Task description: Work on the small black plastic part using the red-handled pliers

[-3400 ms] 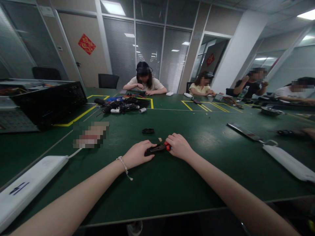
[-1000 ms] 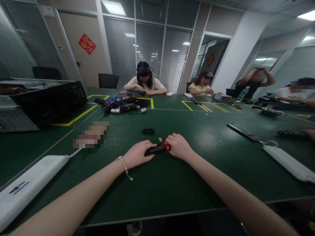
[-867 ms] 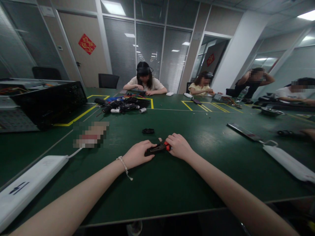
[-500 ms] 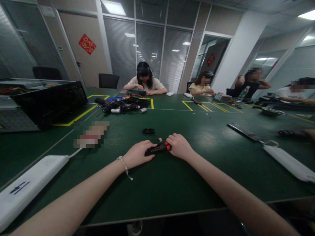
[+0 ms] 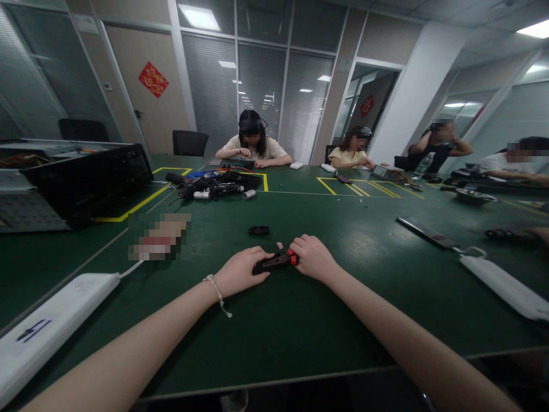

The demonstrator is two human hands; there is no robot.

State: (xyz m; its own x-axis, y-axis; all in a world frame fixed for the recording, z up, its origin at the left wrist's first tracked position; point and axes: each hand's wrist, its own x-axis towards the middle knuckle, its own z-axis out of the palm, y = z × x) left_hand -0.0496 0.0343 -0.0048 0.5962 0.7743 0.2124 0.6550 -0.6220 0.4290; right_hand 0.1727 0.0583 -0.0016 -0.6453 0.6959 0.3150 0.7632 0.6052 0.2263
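My right hand [image 5: 315,258] is closed around the red handles of a pair of pliers [image 5: 279,261], whose dark jaws point left. Between the thumb and fingers of my left hand [image 5: 240,270] is a small black plastic part [image 5: 259,267], and the jaws lie against it. Whether they grip it cannot be made out. Just beyond the pliers lies a small pinkish fragment [image 5: 280,245]. A second black piece [image 5: 258,230] rests farther back on the green table [image 5: 274,337].
White power banks [image 5: 55,326] [image 5: 501,286] lie on both sides, each cabled to a device. A black computer case [image 5: 90,186] stands at left. Tools and cables [image 5: 214,184] are heaped behind. Several people sit across the table, one person [image 5: 253,143] straight ahead.
My hands, the pliers and the black part hold nearly the same position. The view has tilted very slightly. At the back right, a seated person's raised arms have shifted a little.
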